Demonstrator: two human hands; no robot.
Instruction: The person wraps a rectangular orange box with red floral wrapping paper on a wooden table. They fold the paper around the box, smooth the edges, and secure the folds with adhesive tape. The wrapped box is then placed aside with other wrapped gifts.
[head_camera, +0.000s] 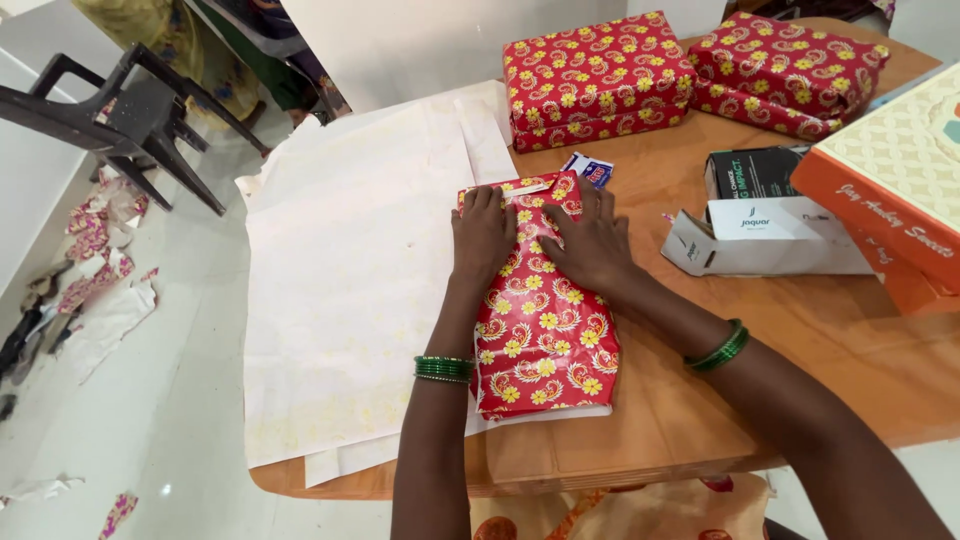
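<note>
A box partly wrapped in red paper with yellow flowers lies lengthwise on the wooden table in front of me. My left hand presses flat on its far left part. My right hand presses flat on the far right part, fingers spread toward the folded end. Both wrists wear green bangles. A strip of the paper's white underside shows at the far end and along the near edge.
Large white paper sheets cover the table's left half. Two wrapped red boxes stand at the back. A small blue-and-white packet, an open white carton and an orange box are on the right. A black chair and paper scraps are on the floor.
</note>
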